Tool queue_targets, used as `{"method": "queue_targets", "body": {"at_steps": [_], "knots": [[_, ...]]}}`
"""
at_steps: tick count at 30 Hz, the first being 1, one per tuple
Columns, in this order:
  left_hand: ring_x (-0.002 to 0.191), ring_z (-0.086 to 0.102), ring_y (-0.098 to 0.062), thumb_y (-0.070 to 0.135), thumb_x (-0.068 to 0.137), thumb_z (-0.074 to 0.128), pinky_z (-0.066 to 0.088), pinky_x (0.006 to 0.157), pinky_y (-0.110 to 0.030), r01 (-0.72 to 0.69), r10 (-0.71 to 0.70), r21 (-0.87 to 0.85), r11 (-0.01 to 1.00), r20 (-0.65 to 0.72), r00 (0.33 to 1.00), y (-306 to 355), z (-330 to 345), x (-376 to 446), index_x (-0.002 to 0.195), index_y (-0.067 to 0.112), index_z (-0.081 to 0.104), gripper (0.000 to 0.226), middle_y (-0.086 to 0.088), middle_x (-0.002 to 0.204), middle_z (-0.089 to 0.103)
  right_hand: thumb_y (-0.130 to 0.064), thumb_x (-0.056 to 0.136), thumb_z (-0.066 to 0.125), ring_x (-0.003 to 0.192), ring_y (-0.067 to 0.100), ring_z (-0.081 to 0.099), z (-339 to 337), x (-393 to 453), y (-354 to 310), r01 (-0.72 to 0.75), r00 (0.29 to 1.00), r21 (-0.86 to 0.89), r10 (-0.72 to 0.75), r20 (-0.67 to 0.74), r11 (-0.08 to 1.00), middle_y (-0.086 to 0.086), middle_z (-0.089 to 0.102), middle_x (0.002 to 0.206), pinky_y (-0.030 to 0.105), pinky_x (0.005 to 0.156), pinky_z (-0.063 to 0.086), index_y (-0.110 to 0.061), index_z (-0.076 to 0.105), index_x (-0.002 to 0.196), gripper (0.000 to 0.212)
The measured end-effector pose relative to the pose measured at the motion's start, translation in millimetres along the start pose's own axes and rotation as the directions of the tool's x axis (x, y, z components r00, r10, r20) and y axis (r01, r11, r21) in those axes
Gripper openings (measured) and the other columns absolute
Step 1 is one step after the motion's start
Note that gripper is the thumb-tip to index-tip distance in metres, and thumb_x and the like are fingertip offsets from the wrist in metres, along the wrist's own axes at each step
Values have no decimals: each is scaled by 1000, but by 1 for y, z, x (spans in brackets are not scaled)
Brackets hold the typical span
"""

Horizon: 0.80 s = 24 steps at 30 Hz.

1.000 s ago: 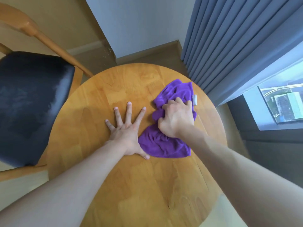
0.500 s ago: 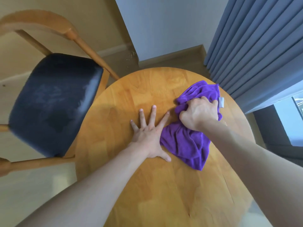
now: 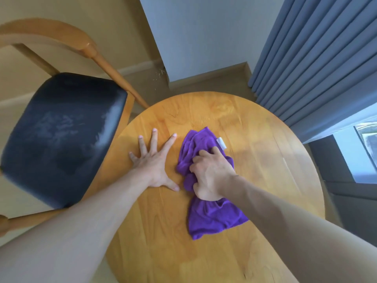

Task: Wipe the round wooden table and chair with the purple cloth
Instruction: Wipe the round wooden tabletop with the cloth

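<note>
The right hand's fingers (image 3: 204,155) clench the bunched purple cloth (image 3: 212,216) against the round wooden tabletop (image 3: 265,160). Just beside it, the left hand (image 3: 154,162) presses flat, fingers spread. A dark-cushioned wooden chair (image 3: 59,135) stands left; blue curtains (image 3: 316,58) hang beyond.

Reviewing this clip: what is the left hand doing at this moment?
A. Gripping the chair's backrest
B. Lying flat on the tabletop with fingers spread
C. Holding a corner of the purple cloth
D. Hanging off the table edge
B. The left hand lies palm down on the round wooden table with fingers spread, beside the purple cloth, which the right hand bunches and holds.
</note>
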<state>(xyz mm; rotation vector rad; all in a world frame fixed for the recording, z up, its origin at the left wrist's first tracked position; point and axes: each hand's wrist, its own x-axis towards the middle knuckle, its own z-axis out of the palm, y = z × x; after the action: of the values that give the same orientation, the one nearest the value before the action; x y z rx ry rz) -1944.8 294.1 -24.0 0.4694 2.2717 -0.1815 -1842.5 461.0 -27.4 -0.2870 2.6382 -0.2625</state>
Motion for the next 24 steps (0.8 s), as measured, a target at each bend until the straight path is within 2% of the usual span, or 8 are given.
{"method": "queue_targets", "body": {"at_steps": [4,6,9,11,14,19,22,24], "knots": [[144,-40,-45,69,39,94,5,114,-79,-22,21,-25,999,-10,1000,-5,6,5,135,66,-39,164,5,144,-62,-49,72,30,115,27,51,-28,40,31,-310,942,114,322,-98,944,1,68,110,50,101,30,-22,70,98,55],[143,-42,-45,69,39,94,3,113,-80,-32,31,-36,999,-15,999,-8,9,6,135,66,-39,165,6,142,-64,-47,75,31,115,29,50,-41,69,43,-450,875,214,476,-88,867,4,68,109,54,105,28,-22,65,94,46],[140,-45,-44,69,37,94,0,112,-79,-36,35,-42,998,-17,999,-9,10,9,127,67,-45,165,7,138,-66,-43,76,34,114,30,48,-47,94,47,-538,816,261,573,-78,802,6,66,107,57,107,25,-20,58,90,36],[138,-47,-44,69,38,94,-1,111,-79,-27,27,-41,999,-1,1000,-7,9,8,125,66,-47,166,7,136,-67,-44,75,31,117,31,46,-46,92,41,-543,817,245,572,-65,803,6,64,113,58,108,25,-20,64,99,47],[137,-48,-44,67,39,95,-2,111,-80,-39,40,-48,998,14,999,-5,7,7,131,65,-44,167,6,136,-68,-46,73,29,117,30,48,-38,68,27,-415,898,168,432,-81,894,4,64,116,55,105,28,-20,69,107,58],[143,-41,-47,63,49,94,3,114,-79,-60,60,-34,998,-5,998,-7,4,0,135,63,-41,161,2,143,-63,-48,72,29,108,25,49,-16,20,6,-157,986,31,155,60,987,-1,63,104,45,93,29,-25,65,91,46],[149,-32,-41,65,52,92,12,119,-70,-115,116,13,993,-68,991,-26,4,-4,143,58,-35,157,5,150,-55,-46,70,30,106,24,50,-18,22,9,-207,977,67,203,63,976,-2,64,101,43,91,28,-26,58,83,36],[151,-30,-39,65,52,93,15,123,-62,-102,107,62,993,-77,991,-46,2,-6,143,55,-37,159,3,152,-54,-45,70,31,110,24,51,-27,40,12,-291,956,108,292,6,951,-2,66,106,44,93,29,-24,64,89,44]]}}
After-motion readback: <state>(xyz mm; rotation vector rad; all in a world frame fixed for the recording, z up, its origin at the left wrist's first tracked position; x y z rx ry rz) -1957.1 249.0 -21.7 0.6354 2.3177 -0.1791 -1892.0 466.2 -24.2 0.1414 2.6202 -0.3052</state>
